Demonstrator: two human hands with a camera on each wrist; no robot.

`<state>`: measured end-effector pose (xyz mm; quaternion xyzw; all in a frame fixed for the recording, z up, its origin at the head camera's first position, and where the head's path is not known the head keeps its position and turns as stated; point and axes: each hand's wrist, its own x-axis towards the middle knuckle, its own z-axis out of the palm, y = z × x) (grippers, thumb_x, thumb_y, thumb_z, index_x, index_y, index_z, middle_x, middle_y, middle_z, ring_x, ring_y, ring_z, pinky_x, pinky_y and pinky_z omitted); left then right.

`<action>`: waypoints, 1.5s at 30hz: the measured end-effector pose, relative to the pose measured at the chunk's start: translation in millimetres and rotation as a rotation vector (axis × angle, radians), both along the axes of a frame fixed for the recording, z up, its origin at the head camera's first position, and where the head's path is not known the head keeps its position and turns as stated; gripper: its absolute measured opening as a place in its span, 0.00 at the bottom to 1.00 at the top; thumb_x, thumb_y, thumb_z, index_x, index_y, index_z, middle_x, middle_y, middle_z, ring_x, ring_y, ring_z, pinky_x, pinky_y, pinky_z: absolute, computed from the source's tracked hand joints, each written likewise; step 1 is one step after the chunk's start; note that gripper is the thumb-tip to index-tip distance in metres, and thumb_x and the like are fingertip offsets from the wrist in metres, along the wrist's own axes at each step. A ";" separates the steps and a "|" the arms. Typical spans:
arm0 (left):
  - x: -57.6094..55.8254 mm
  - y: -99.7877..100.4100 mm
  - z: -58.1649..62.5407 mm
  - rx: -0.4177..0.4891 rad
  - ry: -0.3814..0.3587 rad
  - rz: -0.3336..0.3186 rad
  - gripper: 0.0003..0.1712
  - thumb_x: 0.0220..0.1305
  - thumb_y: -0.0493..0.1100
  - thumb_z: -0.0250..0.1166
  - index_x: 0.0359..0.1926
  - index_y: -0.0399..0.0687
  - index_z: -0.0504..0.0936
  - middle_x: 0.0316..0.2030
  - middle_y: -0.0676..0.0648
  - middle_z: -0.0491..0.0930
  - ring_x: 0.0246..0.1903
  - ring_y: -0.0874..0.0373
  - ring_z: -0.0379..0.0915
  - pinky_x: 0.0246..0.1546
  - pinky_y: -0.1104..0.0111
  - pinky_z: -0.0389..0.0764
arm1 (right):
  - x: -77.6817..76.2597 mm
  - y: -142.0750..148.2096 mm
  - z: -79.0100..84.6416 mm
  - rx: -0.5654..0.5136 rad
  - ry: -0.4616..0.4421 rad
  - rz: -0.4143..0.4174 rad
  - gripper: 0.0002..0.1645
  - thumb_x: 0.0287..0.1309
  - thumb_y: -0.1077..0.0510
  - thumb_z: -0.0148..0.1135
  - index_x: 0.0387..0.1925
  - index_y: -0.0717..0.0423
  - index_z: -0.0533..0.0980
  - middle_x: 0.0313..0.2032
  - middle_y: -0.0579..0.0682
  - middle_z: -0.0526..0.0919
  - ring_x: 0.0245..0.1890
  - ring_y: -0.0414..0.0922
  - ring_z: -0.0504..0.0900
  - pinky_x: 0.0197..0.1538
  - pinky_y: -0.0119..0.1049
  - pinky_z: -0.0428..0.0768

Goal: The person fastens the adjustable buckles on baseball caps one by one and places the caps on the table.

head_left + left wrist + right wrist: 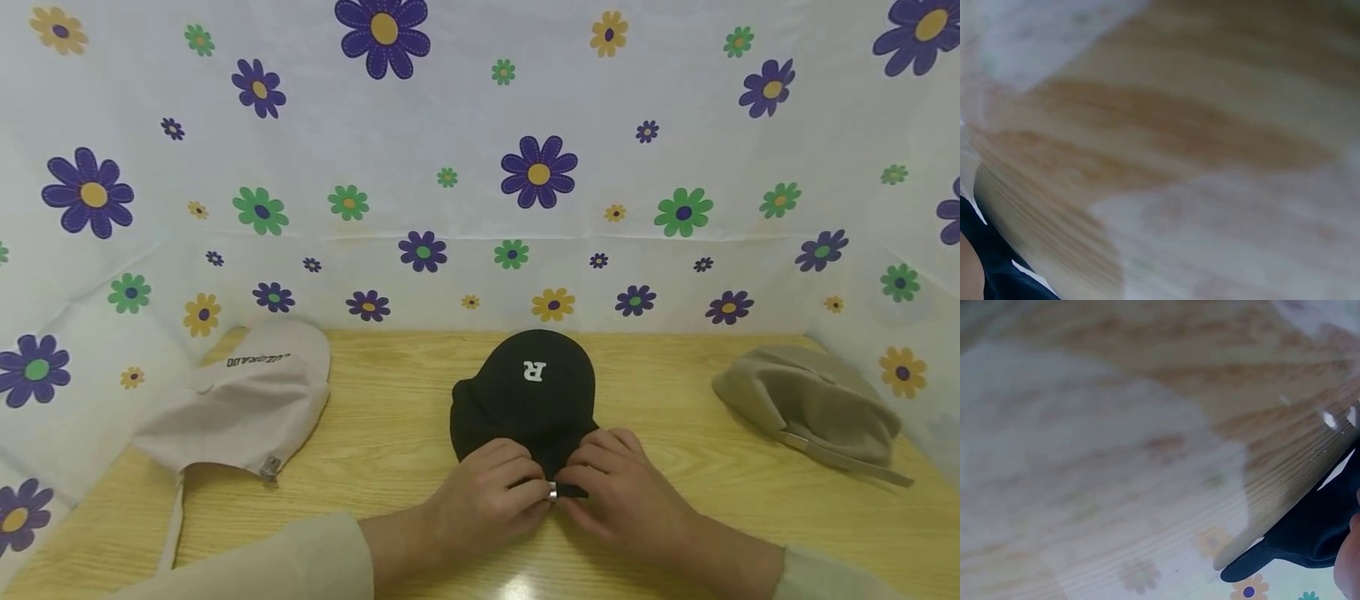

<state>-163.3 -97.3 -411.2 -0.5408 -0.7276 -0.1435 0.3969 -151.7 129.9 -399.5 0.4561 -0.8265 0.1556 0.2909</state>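
Observation:
A black baseball cap (528,408) with a white letter R lies mid-table, its brim toward the back. At its near edge, my left hand (491,492) pinches the back strap beside a small silver buckle (552,492). My right hand (626,487) grips the cap's edge and strap on the other side. A short black strap end (573,491) shows between the hands; fingers hide the rest. Dark parts of the cap appear in the left wrist view (997,275) and the right wrist view (1304,544), at the lower corners.
A pale pink cap (247,400) with dark lettering lies at the left, its strap hanging toward the near side. To the right sits a khaki cap (817,400). White flowered cloth (465,108) encloses the back and sides of the wooden table (390,400).

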 end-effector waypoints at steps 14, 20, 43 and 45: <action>0.4 0.5 2.6 0.005 0.004 0.003 0.02 0.56 0.40 0.70 0.31 0.51 0.85 0.31 0.55 0.82 0.34 0.62 0.76 0.45 0.72 0.78 | -0.5 0.3 0.1 0.010 0.000 0.003 0.11 0.44 0.55 0.78 0.30 0.44 0.83 0.32 0.38 0.80 0.39 0.39 0.74 0.47 0.39 0.69; 0.9 0.2 2.8 -0.002 -0.005 0.004 0.03 0.55 0.39 0.70 0.32 0.51 0.85 0.31 0.55 0.81 0.34 0.62 0.76 0.45 0.73 0.78 | -0.6 0.5 0.0 0.019 0.002 -0.003 0.11 0.43 0.55 0.78 0.30 0.44 0.82 0.31 0.37 0.80 0.39 0.39 0.74 0.48 0.40 0.68; -1.7 1.1 0.9 0.016 0.023 -0.008 0.06 0.49 0.37 0.72 0.28 0.50 0.83 0.29 0.55 0.80 0.33 0.61 0.76 0.44 0.72 0.78 | 2.0 0.0 2.4 0.013 -0.033 -0.059 0.07 0.45 0.56 0.72 0.25 0.44 0.79 0.28 0.36 0.76 0.38 0.38 0.72 0.47 0.39 0.69; -1.7 0.6 0.8 0.014 0.017 -0.004 0.05 0.50 0.37 0.72 0.28 0.50 0.83 0.29 0.55 0.80 0.33 0.61 0.76 0.44 0.72 0.78 | 1.9 -0.7 1.6 0.015 -0.039 -0.061 0.07 0.45 0.56 0.72 0.26 0.44 0.79 0.29 0.36 0.77 0.37 0.38 0.72 0.47 0.39 0.69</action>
